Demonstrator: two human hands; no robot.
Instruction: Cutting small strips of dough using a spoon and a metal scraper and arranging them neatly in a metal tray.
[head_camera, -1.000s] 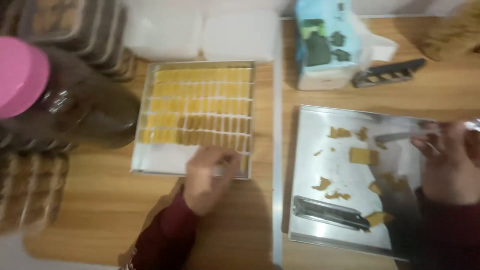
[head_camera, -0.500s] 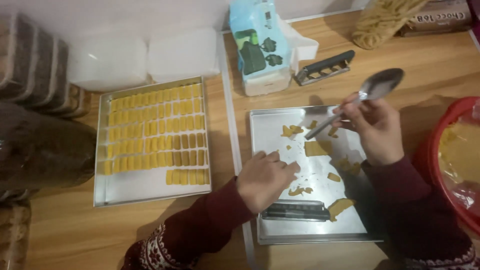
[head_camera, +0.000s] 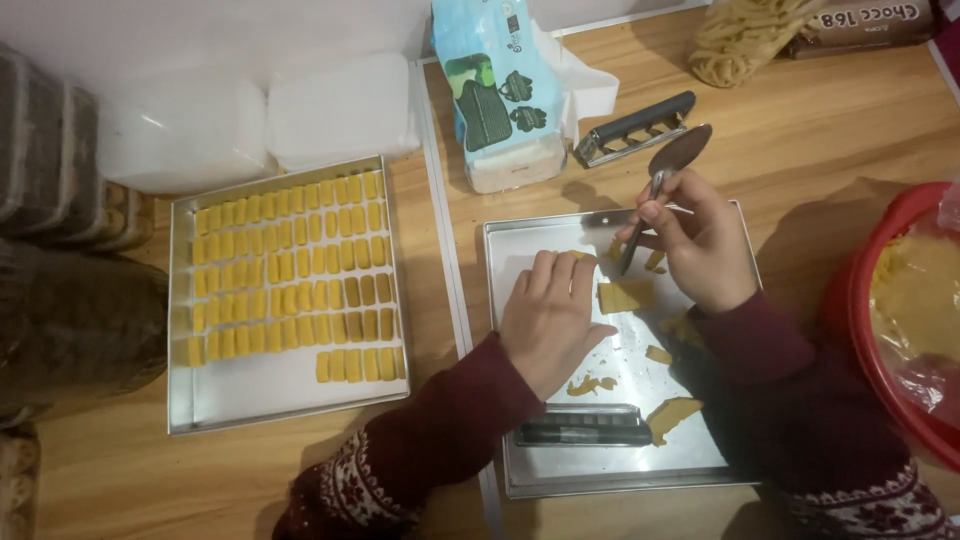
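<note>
My left hand (head_camera: 548, 312) lies flat, fingers together, on the right metal tray (head_camera: 520, 250), pressing near a yellow dough scrap. My right hand (head_camera: 697, 245) holds a metal spoon (head_camera: 668, 170) with its bowl pointing up and away, handle end down by a flat piece of yellow dough (head_camera: 625, 296). More dough scraps (head_camera: 672, 415) lie scattered on this tray, and a dark-handled tool (head_camera: 585, 429) rests near its front edge. To the left, a second metal tray (head_camera: 250, 395) holds rows of small yellow dough bars (head_camera: 290, 275).
A red bowl (head_camera: 850, 330) with yellow dough under plastic sits at the right edge. Behind the trays stand a blue tissue pack (head_camera: 495, 90), a metal cutter with black handle (head_camera: 635, 128), white plastic boxes (head_camera: 340, 110) and stacked containers (head_camera: 50, 150) at left.
The view has shifted left to right across the table. My left hand left the tray of dough bars and now rests flat on the right tray; my right hand has lowered the spoon toward the dough.
</note>
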